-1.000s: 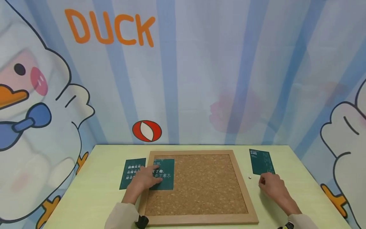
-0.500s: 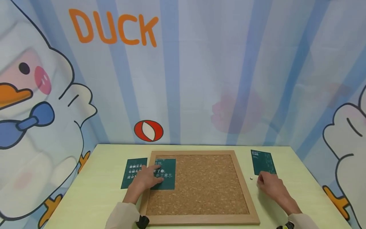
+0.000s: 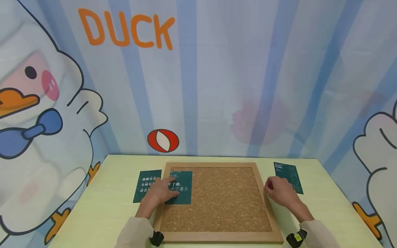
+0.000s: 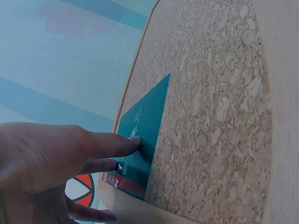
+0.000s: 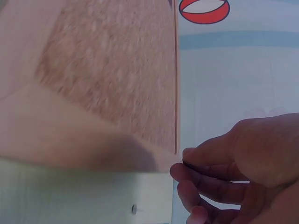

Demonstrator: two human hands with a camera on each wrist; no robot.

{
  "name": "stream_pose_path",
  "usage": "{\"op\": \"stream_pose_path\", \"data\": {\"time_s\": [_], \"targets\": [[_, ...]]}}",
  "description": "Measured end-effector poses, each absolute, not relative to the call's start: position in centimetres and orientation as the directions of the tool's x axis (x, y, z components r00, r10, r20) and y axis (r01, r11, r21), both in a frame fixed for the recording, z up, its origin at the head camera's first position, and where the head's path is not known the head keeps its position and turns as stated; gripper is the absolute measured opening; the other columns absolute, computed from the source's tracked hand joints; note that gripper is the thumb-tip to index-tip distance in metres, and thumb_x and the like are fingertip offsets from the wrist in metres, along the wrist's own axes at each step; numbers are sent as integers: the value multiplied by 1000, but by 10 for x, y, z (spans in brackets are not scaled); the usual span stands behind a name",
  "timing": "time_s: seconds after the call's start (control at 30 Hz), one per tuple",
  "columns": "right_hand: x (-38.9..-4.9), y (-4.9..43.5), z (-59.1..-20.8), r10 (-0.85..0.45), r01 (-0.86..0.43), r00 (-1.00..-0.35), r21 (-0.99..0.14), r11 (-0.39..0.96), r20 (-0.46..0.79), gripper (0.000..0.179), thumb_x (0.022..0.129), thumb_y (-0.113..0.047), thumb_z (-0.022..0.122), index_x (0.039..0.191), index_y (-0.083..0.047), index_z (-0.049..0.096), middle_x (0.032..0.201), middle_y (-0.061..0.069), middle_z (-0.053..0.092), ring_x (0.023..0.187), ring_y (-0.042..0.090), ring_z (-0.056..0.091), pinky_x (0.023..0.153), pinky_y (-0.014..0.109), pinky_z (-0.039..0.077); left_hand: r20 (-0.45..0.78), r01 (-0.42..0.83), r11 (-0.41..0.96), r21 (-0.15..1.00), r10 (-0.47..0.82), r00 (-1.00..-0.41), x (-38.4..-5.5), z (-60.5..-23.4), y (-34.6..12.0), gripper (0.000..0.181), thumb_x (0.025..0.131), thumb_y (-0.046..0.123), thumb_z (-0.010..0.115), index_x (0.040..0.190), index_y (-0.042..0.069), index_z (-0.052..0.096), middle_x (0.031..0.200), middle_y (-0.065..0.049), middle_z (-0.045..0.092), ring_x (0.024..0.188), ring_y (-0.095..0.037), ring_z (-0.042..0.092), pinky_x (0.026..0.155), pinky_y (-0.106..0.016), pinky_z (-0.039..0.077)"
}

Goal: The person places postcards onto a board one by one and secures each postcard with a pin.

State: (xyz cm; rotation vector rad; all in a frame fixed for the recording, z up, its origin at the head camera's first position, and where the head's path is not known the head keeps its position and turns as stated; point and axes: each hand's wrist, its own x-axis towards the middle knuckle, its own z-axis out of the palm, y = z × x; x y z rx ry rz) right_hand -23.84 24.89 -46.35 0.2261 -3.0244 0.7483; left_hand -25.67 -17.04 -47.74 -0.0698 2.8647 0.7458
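A dark green card (image 3: pixel 183 196) printed with white characters lies on the left of the wood-framed corkboard (image 3: pixel 229 199). My left hand (image 3: pixel 159 191) rests over the left frame edge, its extended thumb and fingers pressing the card against the cork. In the left wrist view, the card (image 4: pixel 152 121) shows under the fingertips. My right hand (image 3: pixel 280 191) is over the board's right frame edge. The right wrist view shows its thumb and index fingertips (image 5: pixel 189 153) pinched together, with a tiny dark bit between them; I cannot tell what it is.
Another green card (image 3: pixel 147 175) lies left of the board, partly behind my left hand. A third card (image 3: pixel 289 175) is at the back right. A small silver thumbtack (image 5: pixel 134 208) sits on the pale table (image 3: pixel 102 206). A duck-print curtain (image 3: pixel 214 86) stands behind.
My right hand has moved left and slightly up, from beside the right card to the board's right edge. My left hand keeps its place on the card. The view has shifted slightly.
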Motion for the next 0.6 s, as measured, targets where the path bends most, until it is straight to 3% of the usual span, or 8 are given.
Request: {"op": "stream_pose_path", "data": {"time_s": [0.6], "targets": [[-264, 169, -447, -251, -246, -966, -485, 839, 55, 4, 95, -5, 72, 91, -3, 70, 83, 2, 64, 73, 17, 57, 63, 37, 51, -177, -96, 873, 478, -11, -984, -257, -478, -170, 62, 90, 29, 83, 146, 12, 61, 153, -36, 39, 135, -59, 41, 98, -75, 43]]}}
